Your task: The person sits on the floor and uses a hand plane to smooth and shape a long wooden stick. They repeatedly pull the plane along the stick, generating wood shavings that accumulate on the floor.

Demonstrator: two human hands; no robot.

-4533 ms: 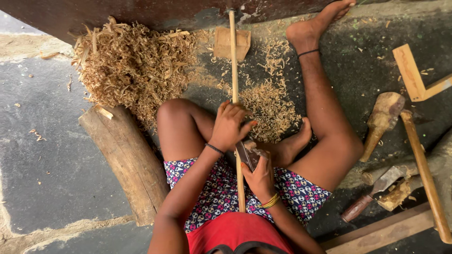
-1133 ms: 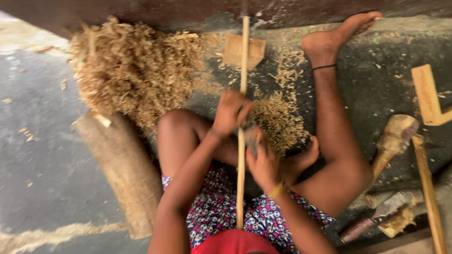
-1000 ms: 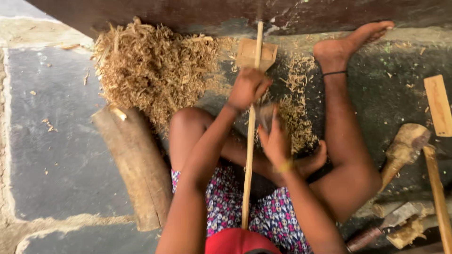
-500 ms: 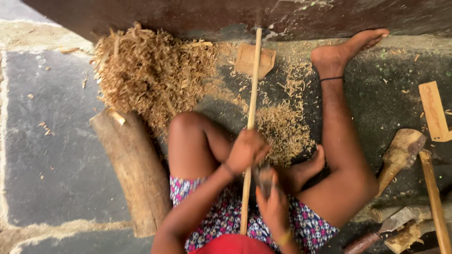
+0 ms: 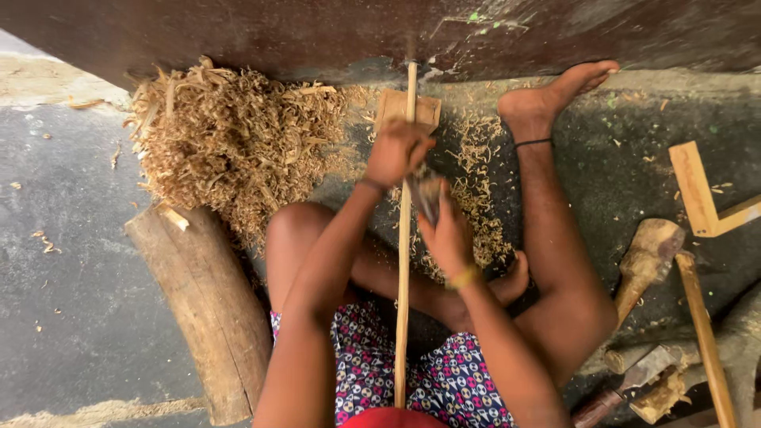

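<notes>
The single head-worn camera looks steeply down from just above the seated person, close over the hands (image 5: pixel 428 198) and stick (image 5: pixel 404 261), facing forward to the wall (image 5: pixel 317 36).

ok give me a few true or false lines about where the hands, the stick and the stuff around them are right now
1. Both hands work on the long thin stick. True.
2. The left hand is nearer the body than the right hand. False: the left is farther up the stick.
3. The pile of shavings lies right of the stick. False: mostly on its left.
4. A thick log lies beside the left leg. True.
5. A wooden mallet is in the right hand. False: it lies on the ground.
</notes>
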